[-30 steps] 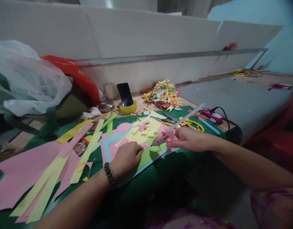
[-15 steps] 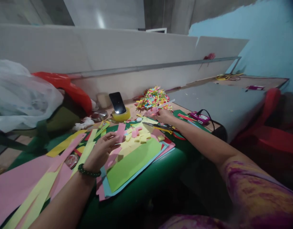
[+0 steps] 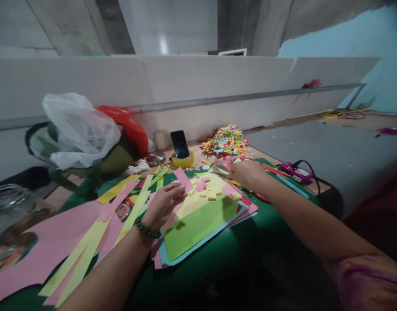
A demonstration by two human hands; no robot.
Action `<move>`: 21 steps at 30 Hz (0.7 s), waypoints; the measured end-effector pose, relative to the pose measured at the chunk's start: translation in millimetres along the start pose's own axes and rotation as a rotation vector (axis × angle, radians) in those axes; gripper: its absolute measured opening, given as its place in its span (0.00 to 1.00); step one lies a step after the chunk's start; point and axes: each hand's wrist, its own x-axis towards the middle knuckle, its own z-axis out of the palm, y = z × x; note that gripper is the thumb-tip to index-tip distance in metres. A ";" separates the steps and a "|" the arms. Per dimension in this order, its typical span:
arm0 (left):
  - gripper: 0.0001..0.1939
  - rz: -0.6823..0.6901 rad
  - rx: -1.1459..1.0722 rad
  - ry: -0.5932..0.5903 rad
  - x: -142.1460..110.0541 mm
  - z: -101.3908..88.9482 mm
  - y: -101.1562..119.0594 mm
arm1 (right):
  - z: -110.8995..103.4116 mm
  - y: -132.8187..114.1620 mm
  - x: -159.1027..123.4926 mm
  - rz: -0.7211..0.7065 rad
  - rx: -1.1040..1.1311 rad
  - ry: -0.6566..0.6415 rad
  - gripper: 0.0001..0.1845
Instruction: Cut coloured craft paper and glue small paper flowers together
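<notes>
My left hand [image 3: 168, 203], with a green bead bracelet, hovers over the left of the paper stack with its fingers pinched at the lower end of a pink paper strip [image 3: 183, 178]. My right hand [image 3: 248, 176] is curled, palm down, over the scissors [image 3: 222, 173]; its fingertips are hidden, so what they grip is unclear. Just beyond it lies a pink hot glue gun [image 3: 225, 161] with a clear glue stick. Small yellow foam-like pieces [image 3: 212, 194] and pink pieces [image 3: 201, 185] sit on pale yellow paper. A green sheet [image 3: 198, 226] lies nearest me.
Pink and yellow paper strips [image 3: 88, 246] cover the left. Behind stand a phone [image 3: 179, 144] on a yellow tape roll [image 3: 184, 160], a heap of colourful paper shapes [image 3: 227, 140] and a bag [image 3: 85, 147]. A purple power strip [image 3: 295, 172] is at right, a glass jar [image 3: 11, 211] far left.
My right hand has put the glue gun down at the back and come nearer, over the scissors. My left hand has risen off the sheets to the pink strip. The view shifted.
</notes>
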 end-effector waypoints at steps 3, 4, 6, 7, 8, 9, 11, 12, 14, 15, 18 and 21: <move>0.16 0.000 0.016 -0.069 -2.5 2.5 -2.3 | -0.3 -38.8 -13.5 -0.532 0.132 0.277 0.13; 0.16 0.005 0.029 -0.100 -3.5 2.9 -2.8 | 2.1 -50.1 -13.7 -0.668 0.184 0.336 0.12; 0.16 0.015 0.048 -0.145 -5.3 3.0 -3.1 | 8.5 -65.3 -9.8 -0.824 0.305 0.428 0.11; 0.16 0.017 0.050 -0.148 -5.8 2.7 -3.0 | 11.8 -69.0 -7.0 -0.857 0.382 0.456 0.12; 0.16 0.019 0.045 -0.138 -6.1 2.3 -2.7 | 14.9 -70.4 -4.4 -0.877 0.465 0.470 0.13; 0.16 0.023 0.038 -0.120 -6.1 1.8 -2.4 | 17.7 -70.1 -2.2 -0.889 0.549 0.471 0.13; 0.16 0.049 0.033 -0.081 -5.2 1.0 -2.3 | 22.9 -67.6 0.5 -0.894 0.700 0.446 0.12; 0.16 0.074 0.045 -0.066 -4.5 0.9 -2.6 | 25.3 -66.6 1.1 -0.878 0.767 0.426 0.12; 0.15 0.135 0.111 -0.041 -3.0 1.2 -4.0 | 29.9 -66.8 1.6 -0.794 0.916 0.362 0.11; 0.15 0.167 0.162 -0.034 -2.5 1.6 -5.0 | 31.8 -67.9 1.8 -0.725 0.999 0.316 0.10; 0.12 0.262 0.325 -0.028 -2.7 3.1 -8.1 | 34.6 -72.5 3.8 -0.492 1.235 0.167 0.13; 0.10 0.336 0.430 -0.026 -4.5 4.7 -10.0 | 33.1 -73.8 7.1 -0.341 1.384 0.009 0.18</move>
